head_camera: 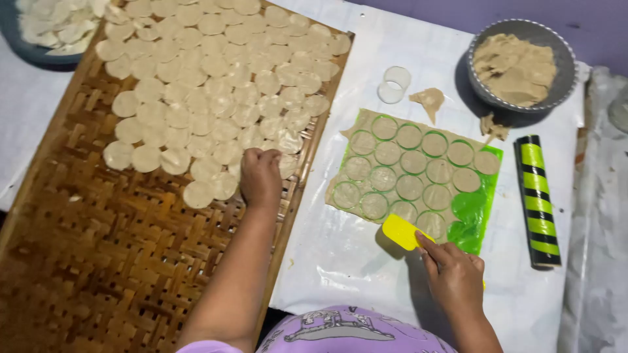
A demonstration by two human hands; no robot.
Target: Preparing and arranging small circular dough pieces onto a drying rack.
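Observation:
My left hand (260, 176) rests fingers-down on the woven bamboo tray (98, 248), at the near edge of several thin round dough discs (216, 85) laid out in rows; whether it holds a disc is hidden. My right hand (453, 278) grips a yellow plastic scraper (402, 231) at the near edge of a rolled dough sheet (409, 171). That sheet is cut into several circles and lies on a green mat (472, 216).
A grey bowl (566, 72) of dough scraps sits at the far right. A clear round cutter (394, 84) and a dough scrap (428, 100) lie behind the sheet. A green-and-black striped rolling pin (538, 199) lies at the right. Another bowl (39, 52) of discs is at the far left.

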